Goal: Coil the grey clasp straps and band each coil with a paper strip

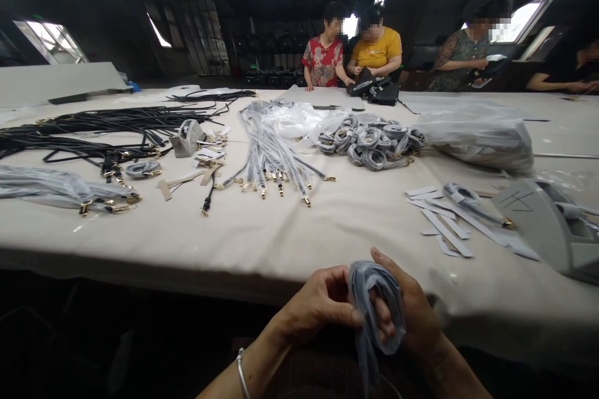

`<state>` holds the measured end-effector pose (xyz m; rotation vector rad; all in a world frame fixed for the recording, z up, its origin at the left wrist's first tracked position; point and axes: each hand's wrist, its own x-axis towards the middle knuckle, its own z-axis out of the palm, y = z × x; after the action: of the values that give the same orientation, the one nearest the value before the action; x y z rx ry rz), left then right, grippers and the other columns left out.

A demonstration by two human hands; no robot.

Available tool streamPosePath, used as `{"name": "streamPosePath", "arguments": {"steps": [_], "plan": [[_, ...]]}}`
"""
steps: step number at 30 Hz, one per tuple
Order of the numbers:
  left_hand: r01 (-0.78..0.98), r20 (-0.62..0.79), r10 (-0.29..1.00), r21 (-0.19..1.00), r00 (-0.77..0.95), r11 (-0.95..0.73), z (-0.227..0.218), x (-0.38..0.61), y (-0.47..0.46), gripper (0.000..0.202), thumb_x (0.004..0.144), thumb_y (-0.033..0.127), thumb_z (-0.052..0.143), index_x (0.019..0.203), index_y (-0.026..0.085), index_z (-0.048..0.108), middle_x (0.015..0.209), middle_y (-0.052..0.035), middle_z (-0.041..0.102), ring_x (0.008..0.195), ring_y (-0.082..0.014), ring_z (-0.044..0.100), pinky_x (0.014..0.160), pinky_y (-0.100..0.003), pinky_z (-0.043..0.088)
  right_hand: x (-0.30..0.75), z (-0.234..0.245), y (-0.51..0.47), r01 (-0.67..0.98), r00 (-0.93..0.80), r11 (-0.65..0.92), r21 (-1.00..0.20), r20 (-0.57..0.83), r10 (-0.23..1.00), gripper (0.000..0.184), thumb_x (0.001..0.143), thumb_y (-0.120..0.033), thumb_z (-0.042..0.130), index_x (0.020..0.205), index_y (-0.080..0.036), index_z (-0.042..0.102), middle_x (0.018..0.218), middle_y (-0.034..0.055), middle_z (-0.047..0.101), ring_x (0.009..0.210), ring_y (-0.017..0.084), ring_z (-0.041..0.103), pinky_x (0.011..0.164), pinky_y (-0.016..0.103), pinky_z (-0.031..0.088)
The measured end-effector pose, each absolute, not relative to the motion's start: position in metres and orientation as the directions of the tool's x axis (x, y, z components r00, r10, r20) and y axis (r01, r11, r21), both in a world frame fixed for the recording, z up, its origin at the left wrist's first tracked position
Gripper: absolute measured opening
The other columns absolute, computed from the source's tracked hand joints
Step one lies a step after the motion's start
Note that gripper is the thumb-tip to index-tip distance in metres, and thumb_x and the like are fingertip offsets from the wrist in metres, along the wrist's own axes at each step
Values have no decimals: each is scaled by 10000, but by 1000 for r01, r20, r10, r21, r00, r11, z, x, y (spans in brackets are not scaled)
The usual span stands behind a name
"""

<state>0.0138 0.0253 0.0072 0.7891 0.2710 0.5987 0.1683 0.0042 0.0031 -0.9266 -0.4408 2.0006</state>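
Note:
Between my two hands, just in front of the table's near edge, is a strap (399, 318) in a translucent plastic sleeve, wound into a loose coil. One loose end hangs down below it. My left hand (327, 299) pinches the coil's left side with thumb and fingers. Around the right side wraps my right hand (414, 305), some of its fingers showing through the coil's centre. On the table beyond lie sleeved straps (276, 149) with gold clasps, spread in a bundle. To their right is a heap of coiled sleeved straps (374, 140).
A tape dispenser (528, 212) stands at right beside paper strips (444, 227) and one coil. Another dispenser (188, 137) sits at left near black straps (107, 124). A large plastic bag (482, 137) lies far right. Several people (377, 50) are across the table (196, 243).

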Motion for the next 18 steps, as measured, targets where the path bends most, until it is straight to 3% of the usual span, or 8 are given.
{"name": "streamPosePath", "arguments": {"steps": [4,7,10,13,15,17,18], "plan": [[-412,-89,666,723,740,554,-4,10,30,366,672,248,839,969,116,670,882,-78,685,736,-193,647,773,-354,523,161,0,12,-611,-318,-551,-568,-462,828,695,905,-607,497,383,-148,503,327,7,452,268,90,415,282,186,349],[-372,-118,690,771,714,517,-12,7,35,362,638,241,857,918,115,664,874,-67,666,761,-176,614,797,-324,487,159,-1,19,-666,-208,-446,-598,-425,881,458,868,-504,635,583,-146,607,434,-25,520,360,92,459,362,189,400],[-316,-122,735,847,667,427,-13,4,41,350,603,209,860,845,141,617,840,-22,606,738,-137,543,742,-260,433,157,-2,29,-654,14,-272,-706,-371,928,271,832,-422,717,732,-190,616,538,-57,552,452,89,480,452,186,431],[-196,-65,797,954,601,226,-3,1,48,280,634,143,787,782,173,550,816,12,538,689,-112,462,638,-224,367,160,-4,42,-507,145,-172,-844,-280,949,306,868,-464,663,724,-203,596,648,-29,618,540,111,524,510,209,456],[-27,5,831,1000,556,13,7,1,53,241,663,97,715,761,191,516,787,22,522,685,-120,446,615,-228,344,168,-4,52,-356,189,-114,-928,-190,963,295,882,-484,638,789,-204,637,793,13,682,690,152,597,613,237,500],[229,121,850,935,513,-272,16,3,58,227,677,72,673,754,202,504,758,15,532,708,-151,468,637,-253,353,182,-1,60,-137,272,-14,-991,-51,961,276,870,-475,663,893,-200,679,917,46,702,851,187,624,744,261,513],[366,198,835,829,513,-422,19,5,61,215,687,64,660,761,203,514,762,2,550,729,-172,484,657,-271,363,191,2,62,-14,309,49,-999,43,950,270,861,-460,681,938,-201,690,950,51,700,884,192,624,782,267,508]]}}
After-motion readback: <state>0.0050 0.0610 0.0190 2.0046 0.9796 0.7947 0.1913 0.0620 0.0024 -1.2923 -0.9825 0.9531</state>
